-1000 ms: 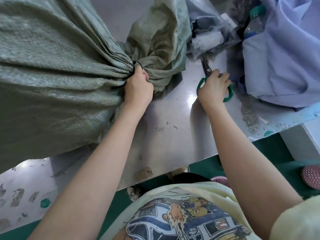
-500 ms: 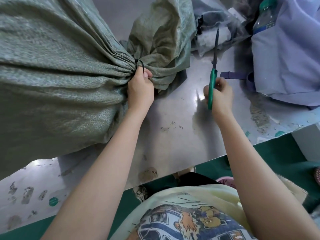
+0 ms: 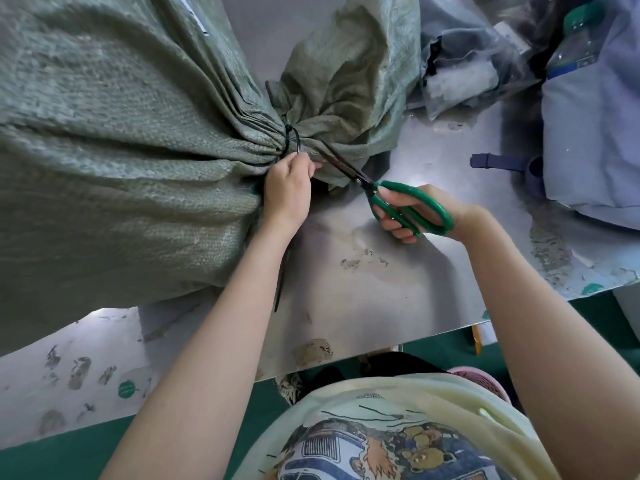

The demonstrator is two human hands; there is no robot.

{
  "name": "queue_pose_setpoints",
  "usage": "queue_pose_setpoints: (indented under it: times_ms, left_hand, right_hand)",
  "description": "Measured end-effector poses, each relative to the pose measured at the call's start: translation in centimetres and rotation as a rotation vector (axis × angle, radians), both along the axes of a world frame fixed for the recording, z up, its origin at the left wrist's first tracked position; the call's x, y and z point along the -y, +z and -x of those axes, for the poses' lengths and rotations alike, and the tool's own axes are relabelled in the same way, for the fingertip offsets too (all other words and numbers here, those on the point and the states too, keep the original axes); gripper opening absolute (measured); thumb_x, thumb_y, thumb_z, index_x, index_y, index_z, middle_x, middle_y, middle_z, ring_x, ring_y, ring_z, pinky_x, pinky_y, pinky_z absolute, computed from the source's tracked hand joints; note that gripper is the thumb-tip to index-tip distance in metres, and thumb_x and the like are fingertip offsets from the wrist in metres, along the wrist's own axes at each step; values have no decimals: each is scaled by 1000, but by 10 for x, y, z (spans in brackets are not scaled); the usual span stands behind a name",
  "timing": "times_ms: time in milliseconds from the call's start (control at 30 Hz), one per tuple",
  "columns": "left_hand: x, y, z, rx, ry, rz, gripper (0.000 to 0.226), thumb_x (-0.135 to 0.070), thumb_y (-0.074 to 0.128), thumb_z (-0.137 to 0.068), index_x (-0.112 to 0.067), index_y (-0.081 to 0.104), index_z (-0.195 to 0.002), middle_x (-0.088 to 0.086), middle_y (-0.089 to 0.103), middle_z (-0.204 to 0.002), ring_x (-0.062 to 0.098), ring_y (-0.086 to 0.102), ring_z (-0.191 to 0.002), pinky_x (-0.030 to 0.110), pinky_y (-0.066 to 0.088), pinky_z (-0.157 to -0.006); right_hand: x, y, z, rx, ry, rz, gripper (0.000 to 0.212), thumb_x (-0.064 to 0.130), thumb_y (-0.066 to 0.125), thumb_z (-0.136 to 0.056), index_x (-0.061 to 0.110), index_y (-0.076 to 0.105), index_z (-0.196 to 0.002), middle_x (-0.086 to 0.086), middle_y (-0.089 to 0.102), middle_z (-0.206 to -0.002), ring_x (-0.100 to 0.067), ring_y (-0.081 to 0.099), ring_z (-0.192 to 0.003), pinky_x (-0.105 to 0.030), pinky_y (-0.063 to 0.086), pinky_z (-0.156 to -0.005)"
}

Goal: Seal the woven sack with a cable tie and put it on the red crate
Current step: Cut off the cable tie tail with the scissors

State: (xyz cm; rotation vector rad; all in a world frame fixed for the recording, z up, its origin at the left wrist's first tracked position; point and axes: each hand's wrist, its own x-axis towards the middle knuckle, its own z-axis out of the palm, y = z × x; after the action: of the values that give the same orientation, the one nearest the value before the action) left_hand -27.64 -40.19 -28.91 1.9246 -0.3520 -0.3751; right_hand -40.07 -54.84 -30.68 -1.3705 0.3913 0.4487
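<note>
1. Half a second ago the scissors (image 3: 398, 199) pointed upright, clear of the woven sack (image 3: 121, 150); now the blades angle left, tips at the gathered neck just beside the cable tie (image 3: 289, 138).
2. The sack covers the left of the metal table (image 3: 381, 289); bare surface lies between the forearms up to the near edge.
3. The left hand (image 3: 287, 192) pinches the tie's tail at the neck.
4. The right hand (image 3: 412, 213) is curled through the green handles.

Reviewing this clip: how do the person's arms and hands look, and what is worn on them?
Both arms are bare to beyond the elbow, with no gloves, watch or rings visible on the left hand or the right hand. A pale yellow short sleeve belongs to a cartoon-print T-shirt.
</note>
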Motion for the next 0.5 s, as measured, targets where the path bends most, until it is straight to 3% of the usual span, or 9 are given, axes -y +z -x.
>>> queue_pose_setpoints:
  times_ms: [100, 200, 333, 400, 500]
  left_hand:
    - [-2, 2, -4, -51, -29, 50, 24, -21, 37, -71, -19, 29, -48, 9, 36, -63, 18, 44, -77, 26, 29, -63]
    - [-3, 4, -8, -84, -23, 49, 27, -24, 38, -67, -23, 30, -41, 11, 34, -64, 17, 40, -76, 28, 25, -60]
    - [-6, 6, -10, -146, -61, 79, 29, -25, 38, -66, -24, 33, -37, 2, 37, -60, 15, 38, -69, 19, 30, -58]
    - [-8, 5, -11, -157, -80, 100, 24, -24, 37, -67, -18, 31, -44, 1, 40, -61, 16, 42, -76, 9, 33, -54]
    - [-9, 3, -11, -149, -92, 117, 23, -23, 37, -67, -16, 29, -47, 2, 41, -63, 17, 43, -82, 6, 32, -52]
  right_hand:
    - [1, -1, -8, 22, 80, -42, 41, 51, 54, -75, 12, 44, -69, -5, 36, -60, -14, 34, -42, -26, 26, -47]
    - [0, 0, -18, 34, 125, -82, 55, 62, 67, -61, 12, 46, -69, -3, 41, -58, -12, 38, -41, -21, 31, -42]
    - [-2, 2, -27, 40, 133, -9, 39, 50, 45, -79, 12, 41, -69, -6, 34, -62, -12, 34, -42, -20, 30, -42]
    - [-3, 1, -28, 67, 130, 9, 38, 48, 43, -80, 12, 41, -68, -5, 35, -61, -11, 34, -42, -19, 31, -42]
    - [-5, -1, -29, 98, 120, 42, 38, 49, 43, -81, 13, 41, -68, -5, 35, -61, -10, 35, -41, -18, 32, -41]
